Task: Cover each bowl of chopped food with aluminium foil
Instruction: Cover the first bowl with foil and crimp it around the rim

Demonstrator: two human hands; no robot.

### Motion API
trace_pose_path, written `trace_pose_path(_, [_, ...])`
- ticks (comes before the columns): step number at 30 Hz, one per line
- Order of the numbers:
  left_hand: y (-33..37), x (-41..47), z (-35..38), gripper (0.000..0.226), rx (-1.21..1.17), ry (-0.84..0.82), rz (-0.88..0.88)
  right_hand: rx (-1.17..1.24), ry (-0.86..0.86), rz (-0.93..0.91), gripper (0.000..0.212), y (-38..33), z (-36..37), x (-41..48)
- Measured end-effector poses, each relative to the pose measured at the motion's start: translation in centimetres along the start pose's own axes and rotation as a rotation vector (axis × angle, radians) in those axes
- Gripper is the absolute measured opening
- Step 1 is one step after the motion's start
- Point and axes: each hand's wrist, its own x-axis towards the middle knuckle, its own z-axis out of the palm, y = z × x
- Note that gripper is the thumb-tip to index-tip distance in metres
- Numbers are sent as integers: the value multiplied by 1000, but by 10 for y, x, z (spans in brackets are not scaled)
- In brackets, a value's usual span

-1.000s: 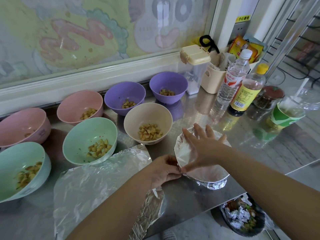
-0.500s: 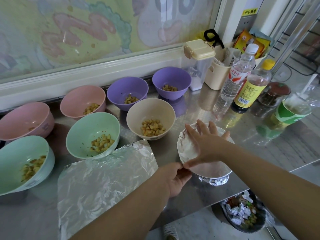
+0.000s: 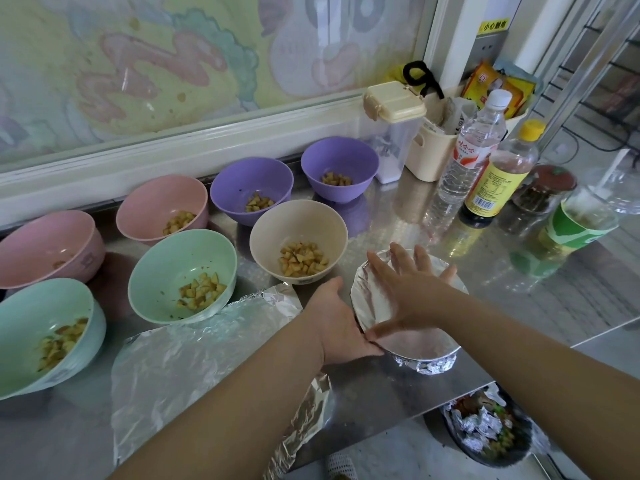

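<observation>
Seven open bowls [image 3: 298, 220] of chopped food stand left of the foil-covered bowl [image 3: 426, 344] near the steel counter's [image 3: 381, 386] front edge, with the right hand [image 3: 412, 289] spread flat on its top and the left hand [image 3: 337, 323] against its rim, pinch indeterminate.

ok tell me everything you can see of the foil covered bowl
The foil-covered bowl is round, upright on the steel counter near its front edge. Shiny foil stretches smooth over its top and is crimped down the side, hiding the bowl's colour and contents. The right hand lies flat on the top; the left hand presses the left side.
</observation>
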Motion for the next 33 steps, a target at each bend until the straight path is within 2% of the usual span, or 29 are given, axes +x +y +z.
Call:
trace_pose_path(9, [9,12,-9,103,123,-200,-40,-5,5,6,147,-1,-1,-1])
trace_pose_path(21, [19,10,-1,93,115,-109,5,41,19,73,146,-6,0,1])
trace_pose_path(25, [27,11,12,70,83,148,231,177,-4,212,146,-6,-7,6])
trace_pose_path(28, [28,20,15,51,38,256,441,206,-10,249,144,2,-17,3])
trace_pose_path(33, [13,29,-7,35,-23,319,669,105,4,46,151,11,-18,4])
